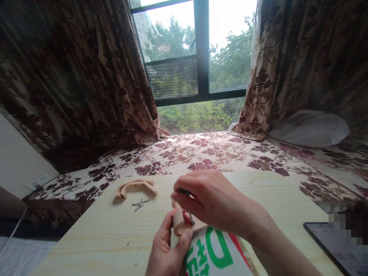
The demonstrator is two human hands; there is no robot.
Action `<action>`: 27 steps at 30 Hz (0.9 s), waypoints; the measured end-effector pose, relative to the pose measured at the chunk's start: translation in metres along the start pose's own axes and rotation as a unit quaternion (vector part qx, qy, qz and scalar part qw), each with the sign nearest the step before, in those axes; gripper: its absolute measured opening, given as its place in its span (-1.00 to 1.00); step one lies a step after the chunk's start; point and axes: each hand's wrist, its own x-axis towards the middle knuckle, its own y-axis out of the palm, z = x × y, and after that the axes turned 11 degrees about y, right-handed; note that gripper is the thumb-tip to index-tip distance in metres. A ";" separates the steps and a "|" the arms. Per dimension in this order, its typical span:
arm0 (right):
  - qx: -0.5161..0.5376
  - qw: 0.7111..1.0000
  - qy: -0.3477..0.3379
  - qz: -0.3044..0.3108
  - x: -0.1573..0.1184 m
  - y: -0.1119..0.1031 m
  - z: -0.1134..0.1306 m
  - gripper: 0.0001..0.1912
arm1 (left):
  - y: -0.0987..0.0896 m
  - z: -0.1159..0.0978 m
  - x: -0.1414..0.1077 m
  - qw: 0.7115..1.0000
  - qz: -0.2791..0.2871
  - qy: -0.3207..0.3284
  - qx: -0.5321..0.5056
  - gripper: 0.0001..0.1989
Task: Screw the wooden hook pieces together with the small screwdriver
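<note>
My left hand (169,241) grips a curved light-wood piece (178,222) at its rounded end, thumb in front and fingers behind. Above it, my right hand (211,199) is closed around a thin dark tool (191,219), which looks like a hex key. The tool's shaft points down to the wood, with its tip at a small dark spot; most of its upper part is hidden by my fingers. Under the hands lies a white packet (212,251) with green lettering and a red edge. Two similar curved wood pieces (136,188) and several screws (140,204) rest to the left.
A pale wooden board (94,234) forms the work surface, with small dark specks on it. A dark-framed screen (336,245) lies at the right edge. Beyond are a floral-covered ledge (178,153), patterned curtains (115,76), a white plastic bag (313,128) and a window.
</note>
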 end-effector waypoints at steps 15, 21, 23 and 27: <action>-0.001 0.999 0.036 -0.015 0.003 -0.001 -0.007 -0.74 | -0.001 0.007 0.002 1.000 -0.014 0.012 -0.004 -0.56; -0.026 0.998 0.061 -0.023 0.002 -0.003 -0.007 -0.72 | 0.002 0.009 0.002 0.999 -0.037 0.022 -0.001 -0.55; -0.013 0.999 0.044 0.006 0.000 -0.005 -0.001 -0.76 | 0.000 0.007 0.002 0.999 -0.030 0.018 0.002 -0.56; 0.002 0.999 0.019 0.031 -0.002 -0.004 0.006 -0.82 | -0.002 0.007 0.002 1.000 -0.024 0.010 -0.008 -0.54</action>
